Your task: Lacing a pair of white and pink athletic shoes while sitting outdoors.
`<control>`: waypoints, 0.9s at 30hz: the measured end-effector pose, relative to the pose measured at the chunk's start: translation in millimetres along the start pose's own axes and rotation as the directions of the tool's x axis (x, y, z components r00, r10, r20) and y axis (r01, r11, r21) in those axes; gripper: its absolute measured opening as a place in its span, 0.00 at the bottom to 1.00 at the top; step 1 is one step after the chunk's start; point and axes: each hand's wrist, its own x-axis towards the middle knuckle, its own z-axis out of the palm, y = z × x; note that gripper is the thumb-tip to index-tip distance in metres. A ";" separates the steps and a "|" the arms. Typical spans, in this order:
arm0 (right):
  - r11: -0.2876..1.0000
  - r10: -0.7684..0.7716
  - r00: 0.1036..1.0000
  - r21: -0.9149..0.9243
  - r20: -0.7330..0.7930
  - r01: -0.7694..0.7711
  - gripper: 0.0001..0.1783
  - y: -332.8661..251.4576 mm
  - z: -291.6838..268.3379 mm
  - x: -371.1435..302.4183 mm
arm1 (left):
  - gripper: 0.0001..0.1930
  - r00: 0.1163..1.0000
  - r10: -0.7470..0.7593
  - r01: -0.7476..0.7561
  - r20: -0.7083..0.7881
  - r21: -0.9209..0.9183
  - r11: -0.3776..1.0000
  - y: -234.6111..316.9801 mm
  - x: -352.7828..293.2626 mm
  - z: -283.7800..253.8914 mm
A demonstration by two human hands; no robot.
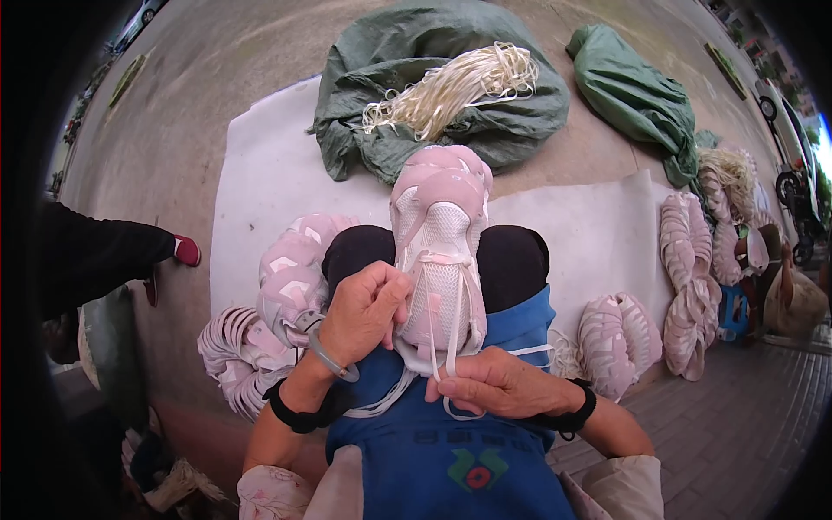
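Observation:
A pink and white sneaker upper (442,186) lies across my lap, its toe pointing away from me. A white shoelace (453,325) crosses its front in one row and runs loose toward me. My right hand (498,381) pinches that lace between thumb and fingers, just below the collar. At the upper's left side is my left hand (368,303), its fingers curled together against the edge; whatever they may hold is hidden. More loose white lace ends (381,403) hang over my blue apron (416,459).
Beyond my knees, a green sack (364,69) bears a bundle of cream laces (459,87). Stacked pink uppers stand at left (290,282) and right (611,342) on white sheeting (260,173). Another person's red shoe (186,251) is at the left. A tied green sack (633,95) lies far right.

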 end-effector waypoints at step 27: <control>0.558 -0.590 0.613 -0.814 -0.526 -0.161 0.05 13.2 -53.0 52.6 | 0.11 0.991 -0.083 0.093 0.107 -0.089 0.992 -4.5 -13.5 39.0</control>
